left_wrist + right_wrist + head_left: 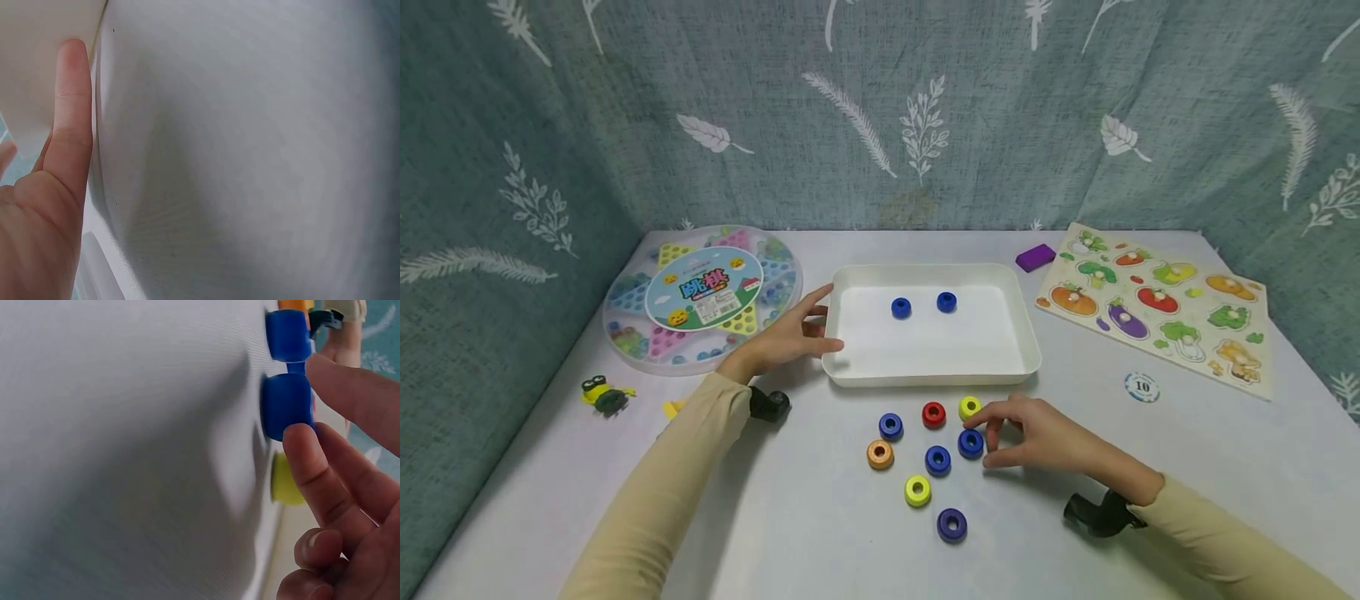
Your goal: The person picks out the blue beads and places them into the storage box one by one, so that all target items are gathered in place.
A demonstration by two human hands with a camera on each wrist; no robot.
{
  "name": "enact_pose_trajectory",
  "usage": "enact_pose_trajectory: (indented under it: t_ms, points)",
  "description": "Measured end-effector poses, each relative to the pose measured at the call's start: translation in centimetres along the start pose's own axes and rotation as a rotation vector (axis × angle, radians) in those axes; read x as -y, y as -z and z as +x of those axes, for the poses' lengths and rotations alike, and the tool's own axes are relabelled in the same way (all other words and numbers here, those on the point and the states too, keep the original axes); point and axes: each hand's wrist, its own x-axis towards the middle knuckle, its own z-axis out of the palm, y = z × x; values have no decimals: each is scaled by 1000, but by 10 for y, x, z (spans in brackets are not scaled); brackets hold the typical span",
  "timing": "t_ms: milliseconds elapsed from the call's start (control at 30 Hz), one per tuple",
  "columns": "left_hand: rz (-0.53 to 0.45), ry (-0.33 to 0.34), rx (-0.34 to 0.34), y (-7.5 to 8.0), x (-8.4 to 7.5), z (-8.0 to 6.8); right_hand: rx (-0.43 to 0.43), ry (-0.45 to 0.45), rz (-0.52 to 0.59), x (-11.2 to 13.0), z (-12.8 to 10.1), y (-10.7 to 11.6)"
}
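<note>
Two blue rings (901, 307) (947, 302) lie in a white tray (925, 377) at mid-table. My left hand (790, 337) rests straight-fingered against the tray's left wall (37, 62), one finger (72, 112) flat along it. In front of the tray lie several loose rings: blue (891, 427), red (933, 414), yellow-green (969, 407), orange (880, 454), blue (937, 460), yellow (917, 490) and purple (952, 525). My right hand (983, 442) pinches another blue ring (971, 443) on the table between thumb and forefinger. The right wrist view shows that blue ring (281, 403) with my fingertips (303, 440) on its edge.
A round checkers box (703, 292) sits back left, with a small yellow toy figure (602, 394) in front of it. A vegetable peg puzzle (1157, 304), a purple block (1035, 257) and a round chip marked 10 (1142, 387) lie to the right. A leaf-print curtain surrounds the table.
</note>
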Motion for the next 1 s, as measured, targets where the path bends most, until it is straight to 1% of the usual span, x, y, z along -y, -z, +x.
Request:
enact_pose_trajectory:
  t_ms: [367,500,567,667,800,900,1000]
  points:
    - [-3,-6,6,0,2,1,10,-6,-32,-7,6,-8]
    - [-2,-6,14,2,2,0,11,-10,-43,-5,7,-6]
    - [-1,-6,19,2,2,0,13,3,-47,-3,7,-3]
    - [4,-4,24,3,3,0,12,28,-50,2,8,5]
    - [12,-2,20,3,2,0,-14,43,-56,15,15,24]
    - [1,-3,22,2,2,0,-42,52,-70,28,26,42]
    - [-14,-2,23,2,2,-1,-75,69,-82,39,45,61]
